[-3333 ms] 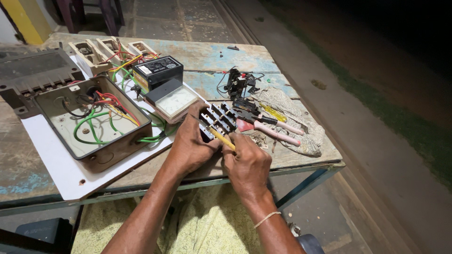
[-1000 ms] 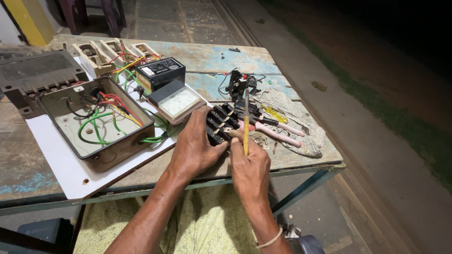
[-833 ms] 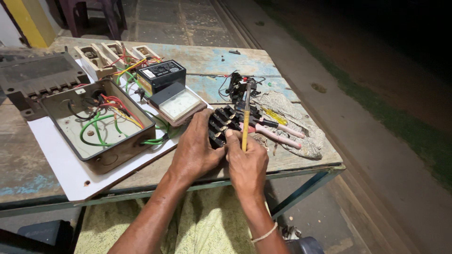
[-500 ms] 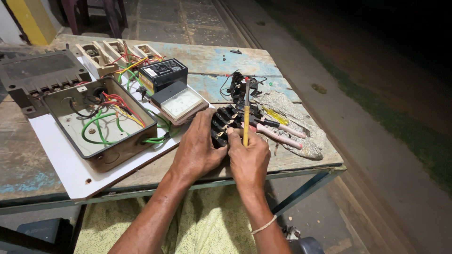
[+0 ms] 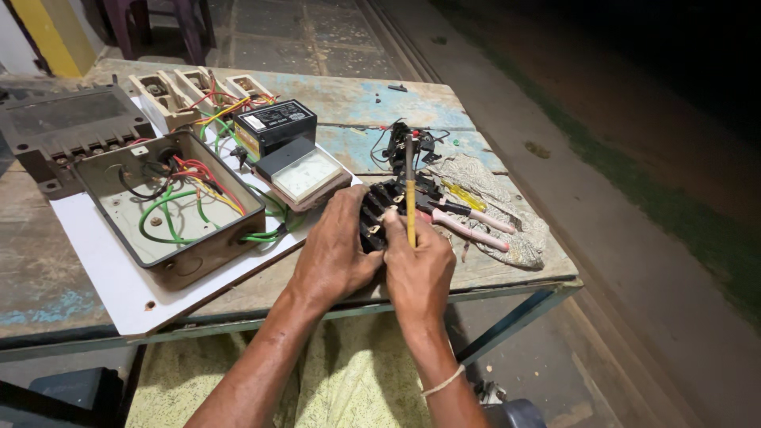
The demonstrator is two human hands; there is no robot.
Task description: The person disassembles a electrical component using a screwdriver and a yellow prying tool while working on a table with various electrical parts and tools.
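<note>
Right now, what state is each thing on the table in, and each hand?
Left hand: gripping the black terminal block, holding it on the table.
Right hand: holding the yellow screwdriver upright, shaft pointing up.
Metal box: open, wires inside exposed.
Grey lid: off, lying behind the box.
Meter: lying face up.
Pink-handled tool: lying idle on the cloth.

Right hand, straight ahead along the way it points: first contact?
Likely the small black wired part on the table. The right hand and its yellow screwdriver point there. Depth is unclear.
</note>
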